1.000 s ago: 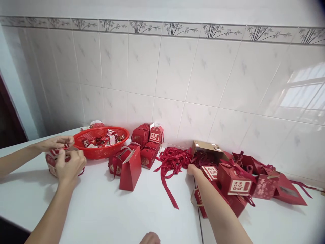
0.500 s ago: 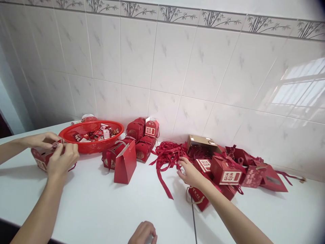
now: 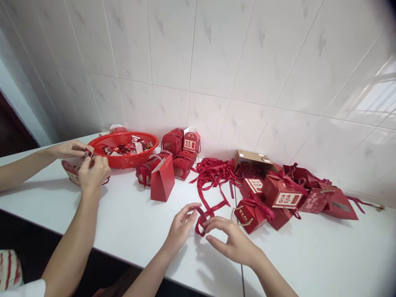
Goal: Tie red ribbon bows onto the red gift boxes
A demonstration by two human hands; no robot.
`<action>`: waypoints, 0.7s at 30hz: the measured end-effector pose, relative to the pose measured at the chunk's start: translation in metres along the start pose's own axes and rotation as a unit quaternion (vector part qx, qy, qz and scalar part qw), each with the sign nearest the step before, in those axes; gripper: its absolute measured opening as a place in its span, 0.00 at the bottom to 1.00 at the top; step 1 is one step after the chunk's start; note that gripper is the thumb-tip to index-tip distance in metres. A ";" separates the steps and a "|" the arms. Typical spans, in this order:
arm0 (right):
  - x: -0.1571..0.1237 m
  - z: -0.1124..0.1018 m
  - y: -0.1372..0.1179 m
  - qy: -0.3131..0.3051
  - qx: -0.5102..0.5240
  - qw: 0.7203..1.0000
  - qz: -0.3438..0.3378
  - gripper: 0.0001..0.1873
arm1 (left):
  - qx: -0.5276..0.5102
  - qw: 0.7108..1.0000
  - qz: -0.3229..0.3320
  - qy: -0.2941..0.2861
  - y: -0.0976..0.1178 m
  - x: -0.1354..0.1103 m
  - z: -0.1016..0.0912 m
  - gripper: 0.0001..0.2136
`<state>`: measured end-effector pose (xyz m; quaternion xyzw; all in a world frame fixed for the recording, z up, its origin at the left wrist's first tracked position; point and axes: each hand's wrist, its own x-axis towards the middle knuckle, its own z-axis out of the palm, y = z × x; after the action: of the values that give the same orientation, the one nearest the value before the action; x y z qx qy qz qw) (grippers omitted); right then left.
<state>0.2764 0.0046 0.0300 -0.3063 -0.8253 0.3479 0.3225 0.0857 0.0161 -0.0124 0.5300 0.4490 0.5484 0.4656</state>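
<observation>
Between my two hands, above the white table, a red ribbon (image 3: 201, 213) hangs in a loose curl. My left hand (image 3: 180, 229) pinches it between thumb and fingertips. Close by on the right, my right hand (image 3: 232, 237) has its thumb and fingers apart, fingertips against the curl's lower part. Farther back lies a tangled pile of red ribbons (image 3: 213, 169), with strands trailing toward my hands. To the right of my hand is a red gift box (image 3: 252, 214) with a ribbon bow and a cord handle.
At left, a co-worker's hands (image 3: 94, 169) hold a small wrapped piece over a box. A red basket (image 3: 123, 161) of sweets stands behind. Several red boxes (image 3: 182, 163) and a taller red box (image 3: 163, 179) are mid-table. More boxes (image 3: 284, 196) and a cardboard box (image 3: 252, 156) fill the right.
My right hand has come back from the ribbon pile toward the front. My left hand has risen from the table's front edge and now pinches ribbon. The view has tilted down.
</observation>
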 end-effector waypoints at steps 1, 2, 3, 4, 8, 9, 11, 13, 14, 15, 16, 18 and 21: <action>-0.004 0.004 0.002 -0.003 0.000 1.000 0.004 0.06 | -0.011 1.000 -0.004 -0.012 0.004 0.002 0.002 0.14; -0.008 0.008 0.005 0.002 -0.001 1.000 0.012 0.06 | -0.021 1.000 -0.009 -0.021 0.006 0.003 0.004 0.16; -0.012 0.011 0.010 0.018 -0.003 1.000 0.025 0.06 | -0.029 0.999 -0.014 -0.028 0.006 0.002 0.006 0.18; -0.016 0.013 0.014 0.047 -0.001 0.998 0.041 0.06 | -0.036 0.999 -0.018 -0.034 0.005 0.000 0.007 0.19; -0.026 0.022 0.026 0.191 0.070 0.975 0.092 0.12 | -0.067 0.990 -0.045 -0.112 0.003 -0.015 0.010 0.24; -0.026 0.024 0.025 0.204 0.094 0.970 0.092 0.13 | -0.087 0.984 -0.052 -0.147 0.004 -0.020 0.011 0.25; -0.025 0.028 0.019 0.199 0.136 0.967 0.079 0.14 | -0.130 0.966 -0.062 -0.213 0.009 -0.028 0.015 0.28; -0.024 0.031 0.011 0.183 0.178 0.965 0.065 0.15 | -0.154 0.950 -0.081 -0.258 0.017 -0.036 0.020 0.29; -0.023 0.032 0.007 0.178 0.200 0.962 0.060 0.15 | -0.159 0.944 -0.098 -0.273 0.020 -0.040 0.023 0.29; -0.022 0.033 0.004 0.175 0.222 0.958 0.055 0.14 | -0.165 0.937 -0.116 -0.285 0.023 -0.043 0.025 0.29; -0.022 0.034 0.002 0.172 0.242 0.953 0.052 0.13 | -0.173 0.931 -0.134 -0.291 0.025 -0.045 0.027 0.29; -0.021 0.035 0.001 0.171 0.278 0.944 0.050 0.08 | -0.188 0.922 -0.163 -0.296 0.027 -0.048 0.029 0.28; -0.022 0.035 0.004 0.180 0.301 0.935 0.057 0.03 | -0.170 0.919 -0.182 -0.305 0.025 -0.048 0.029 0.28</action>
<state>0.2641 -0.0223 0.0008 -0.2986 -0.5912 0.5366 0.5228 0.1141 -0.0358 0.0053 0.4934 0.2737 0.3339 0.7551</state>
